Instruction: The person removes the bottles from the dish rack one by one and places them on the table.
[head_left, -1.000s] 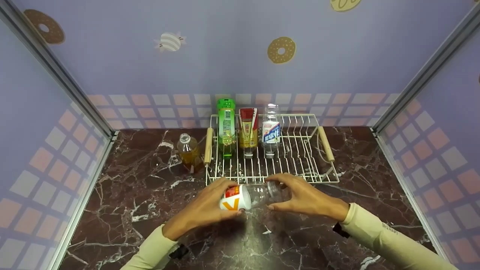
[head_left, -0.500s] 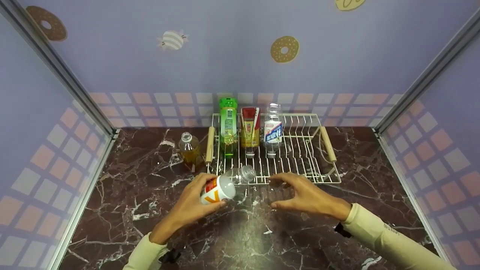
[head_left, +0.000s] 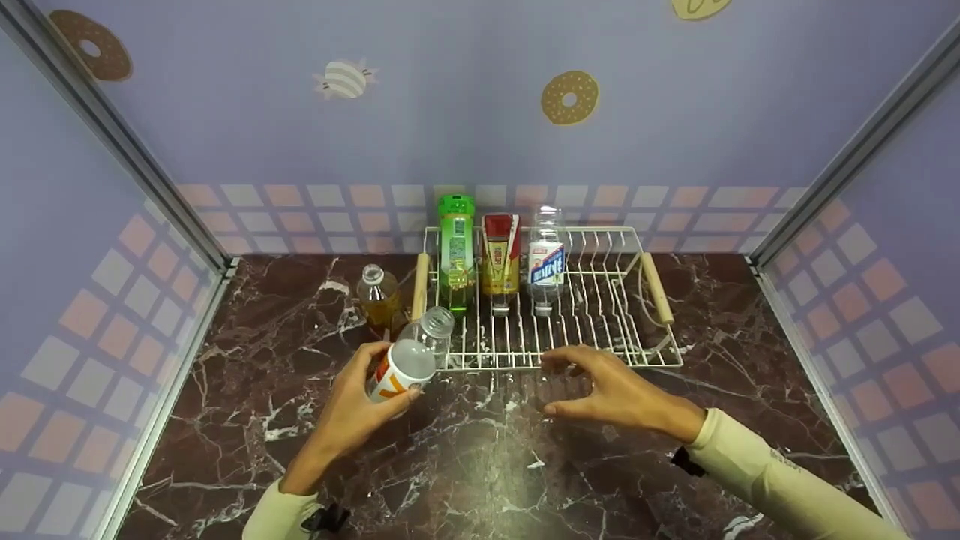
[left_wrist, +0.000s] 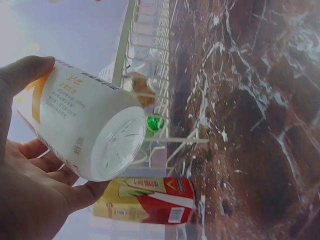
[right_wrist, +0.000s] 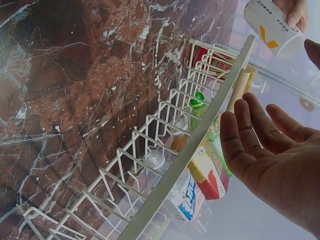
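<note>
While the left hand [head_left: 351,401] grips a bottle [head_left: 391,377], its fingers are clamped round the white label, curved along the left and far side, with the thumb lying against the near side. The bottle is held tilted above the table [head_left: 480,480], its transparent shoulder and neck projecting beyond the fingertips toward the front left corner of a wire rack [head_left: 517,360]; the left wrist view shows the clear base on the opposite end. The right hand [head_left: 611,390], well apart from the bottle, has its fingers spread from the thumb and lies beside the rack's front edge.

Just past the neck, an amber bottle [head_left: 381,304] stands on the table beside the rack's left wooden handle [head_left: 421,287]. Three bottles lean neck-down in the left and middle part of the rack: from left to right, a green bottle [head_left: 456,247], a red and gold bottle [head_left: 499,259] and a clear bottle with a blue-and-white label [head_left: 546,264]. The rack sits near the far edge of the table, before a lilac wall [head_left: 450,135].
</note>
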